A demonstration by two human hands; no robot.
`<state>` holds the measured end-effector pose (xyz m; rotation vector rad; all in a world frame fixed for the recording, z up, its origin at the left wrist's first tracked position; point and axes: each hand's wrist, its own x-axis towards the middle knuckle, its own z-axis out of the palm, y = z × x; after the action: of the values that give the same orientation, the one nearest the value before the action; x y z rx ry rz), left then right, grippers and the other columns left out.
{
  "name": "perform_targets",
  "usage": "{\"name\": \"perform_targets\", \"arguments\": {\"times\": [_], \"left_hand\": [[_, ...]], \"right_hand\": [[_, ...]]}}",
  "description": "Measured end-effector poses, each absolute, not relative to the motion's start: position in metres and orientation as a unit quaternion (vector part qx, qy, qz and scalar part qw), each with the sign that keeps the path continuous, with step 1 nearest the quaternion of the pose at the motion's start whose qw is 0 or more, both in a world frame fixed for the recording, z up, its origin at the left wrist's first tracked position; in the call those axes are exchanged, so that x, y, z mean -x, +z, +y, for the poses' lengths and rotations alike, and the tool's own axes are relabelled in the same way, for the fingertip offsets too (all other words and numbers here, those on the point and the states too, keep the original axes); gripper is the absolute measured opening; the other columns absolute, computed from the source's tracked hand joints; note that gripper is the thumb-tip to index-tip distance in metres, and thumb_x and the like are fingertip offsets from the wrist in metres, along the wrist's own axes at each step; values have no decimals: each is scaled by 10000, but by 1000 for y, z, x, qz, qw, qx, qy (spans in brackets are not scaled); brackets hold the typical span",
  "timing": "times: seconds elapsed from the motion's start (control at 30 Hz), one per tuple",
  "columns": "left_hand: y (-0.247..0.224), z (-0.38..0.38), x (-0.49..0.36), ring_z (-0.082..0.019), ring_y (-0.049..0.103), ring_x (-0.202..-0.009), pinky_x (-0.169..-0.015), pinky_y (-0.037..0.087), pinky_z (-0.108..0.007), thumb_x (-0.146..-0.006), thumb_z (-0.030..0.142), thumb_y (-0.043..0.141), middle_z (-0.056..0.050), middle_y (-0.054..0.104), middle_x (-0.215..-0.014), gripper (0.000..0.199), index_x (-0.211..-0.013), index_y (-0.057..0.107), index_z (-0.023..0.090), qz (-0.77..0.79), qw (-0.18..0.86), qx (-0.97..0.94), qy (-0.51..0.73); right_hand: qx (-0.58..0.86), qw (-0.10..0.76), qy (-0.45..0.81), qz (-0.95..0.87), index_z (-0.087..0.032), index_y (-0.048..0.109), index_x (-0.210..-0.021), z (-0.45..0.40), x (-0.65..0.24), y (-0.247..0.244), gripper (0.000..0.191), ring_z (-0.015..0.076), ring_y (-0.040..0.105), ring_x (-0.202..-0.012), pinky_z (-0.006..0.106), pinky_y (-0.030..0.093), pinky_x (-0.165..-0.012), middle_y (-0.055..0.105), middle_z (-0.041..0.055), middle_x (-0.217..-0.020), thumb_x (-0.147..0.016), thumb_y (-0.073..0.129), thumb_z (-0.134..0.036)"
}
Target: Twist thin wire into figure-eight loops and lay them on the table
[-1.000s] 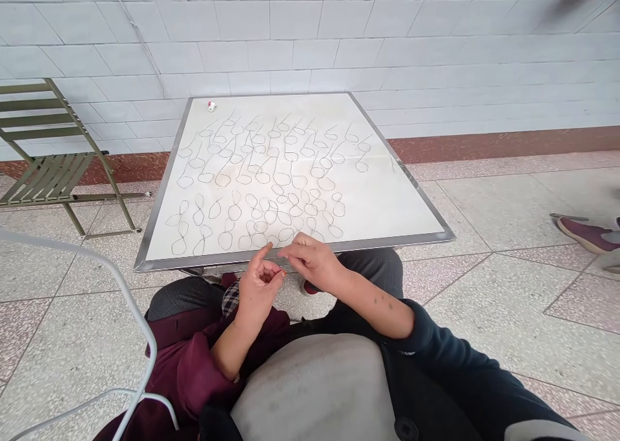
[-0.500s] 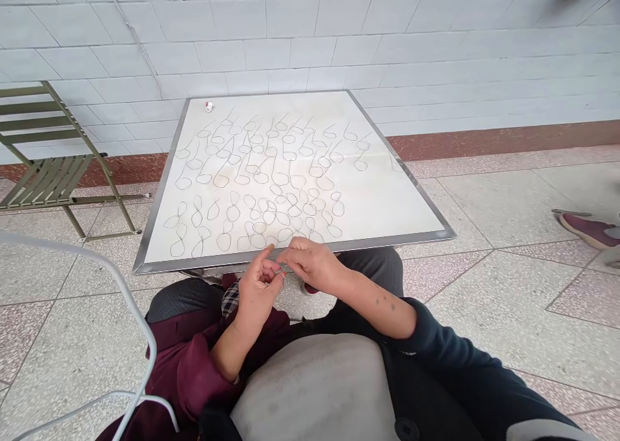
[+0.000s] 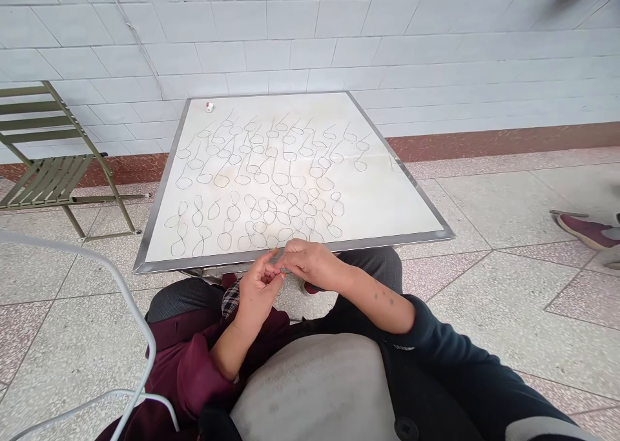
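Observation:
At the table's near edge my left hand (image 3: 256, 291) pinches a thin wire between thumb and fingertips; part of its faint loop (image 3: 283, 287) hangs just below. My right hand (image 3: 314, 265) comes in from the right, its fingertips closed at the same spot and touching the left ones. Most of the held wire is hidden by the fingers. In front of both hands, the white table (image 3: 387, 218) bears many thin dark wires. Nearer ones are bent into figure-eight double loops (image 3: 233, 210); farther ones have a single loop with a straight tail (image 3: 221, 180).
A small white and red object (image 3: 210, 107) lies in the table's far left corner. A green folding chair (image 3: 62, 170) stands at the left, with a pale metal tube frame (image 3: 130, 305) nearer me. A tiled wall (image 3: 290, 53) runs behind. At far right a person's shoe (image 3: 584, 230) shows.
My right hand has shifted very slightly left and its fingertips have closed in against the left hand's. The wires on the table have not moved.

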<state>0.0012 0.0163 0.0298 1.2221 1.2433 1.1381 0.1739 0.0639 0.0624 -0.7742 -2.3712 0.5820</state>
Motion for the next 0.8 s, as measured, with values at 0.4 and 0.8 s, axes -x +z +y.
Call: {"name": "perform_targets", "arguments": {"times": [0.4,0.8], "left_hand": [[34,17,1,-108,509,-646,-621,435,-229,-755,236,704,36,567,-703,513,-1248,565,210,486,580,-407,511],[34,18,2,-115,501,-629,-630,408,-246,-742,207,682,41,561,-693,595,-1311,510,213,470,596,-420,498]], "right_hand": [[345,331,323,-817,-234,591,-1142,62,-175,44,232,122,582,-743,267,522,-680,599,36,-931,-914,579,-271],[345,372,305,-806,-226,637,-1136,53,-168,33,233,138,581,-764,285,502,-714,596,29,-834,-957,488,-217]]}}
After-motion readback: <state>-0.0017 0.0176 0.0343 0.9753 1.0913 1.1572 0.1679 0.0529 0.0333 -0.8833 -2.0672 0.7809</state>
